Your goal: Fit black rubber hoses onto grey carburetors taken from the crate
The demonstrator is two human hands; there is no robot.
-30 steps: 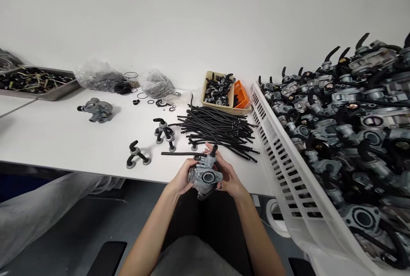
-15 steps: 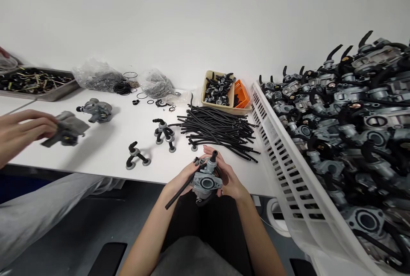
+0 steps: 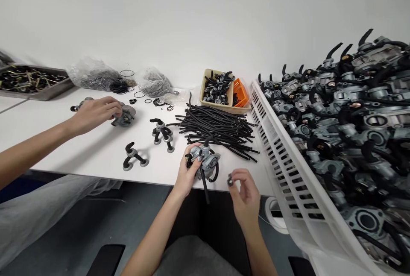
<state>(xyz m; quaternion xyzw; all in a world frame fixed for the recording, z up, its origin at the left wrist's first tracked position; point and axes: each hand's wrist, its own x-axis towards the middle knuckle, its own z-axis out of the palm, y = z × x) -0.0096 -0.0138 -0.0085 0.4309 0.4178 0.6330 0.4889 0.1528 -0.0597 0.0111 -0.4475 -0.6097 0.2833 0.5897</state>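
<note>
My left hand [image 3: 186, 173] is wrapped round a grey metal carburetor [image 3: 211, 161], held over the table's front edge. A black rubber elbow stands on its top, and a black hose hangs from it. To the right, apart from the carburetor, my right hand [image 3: 246, 197] pinches a small dark, shiny metal piece [image 3: 229, 180] between thumb and fingers; its exact kind is too small to tell. Behind the carburetor lies a pile of cut black hoses [image 3: 218, 128]. Several black rubber elbows with grey caps [image 3: 133, 153] stand on the table to the left.
A white slatted crate [image 3: 282, 148] heaped with carburetors [image 3: 365, 120] stands on the right. Behind the hoses sit a cream tray [image 3: 203, 92] of elbows and an orange basket [image 3: 241, 90]. At left, a co-worker's hand [image 3: 99, 113] touches another carburetor [image 3: 125, 117], near plastic bags [image 3: 92, 73].
My right hand has left the carburetor and moved right, now with a small metal piece. My left hand has turned the carburetor. The co-worker's hand has carried a carburetor rightward onto the table.
</note>
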